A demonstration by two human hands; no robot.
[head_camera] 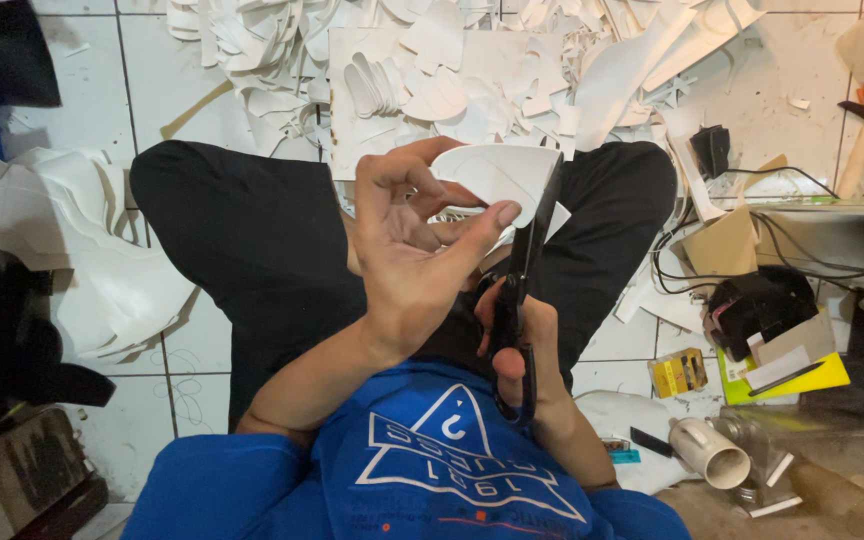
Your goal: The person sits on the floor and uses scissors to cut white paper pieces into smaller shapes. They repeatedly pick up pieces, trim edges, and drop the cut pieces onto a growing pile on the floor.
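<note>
closed around a white cut-out piece [497, 178], the left hand [414, 255] pinches it between thumb and curled fingers, raised over the person's lap. its grip is tight on the lower edge of the piece, which is rounded and pale, with one side meeting the blade. the right hand [517, 345] has its fingers closed through the loops of black scissors [524, 275], whose blades point up and lie against the right edge of the white piece; how far the blades are parted cannot be told.

on the tiled floor [142, 80] beyond the knees lies a heap of white offcuts [472, 70]. to the right, a small yellow box [679, 372] sits on the floor near a bright yellow-green flat sheet [822, 378] with a tan cardboard piece [797, 340] on top. a white tube [709, 452] lies lower right, its open end facing the camera. a brown cardboard box [724, 245] stands just beside tangled black cables [674, 262].
</note>
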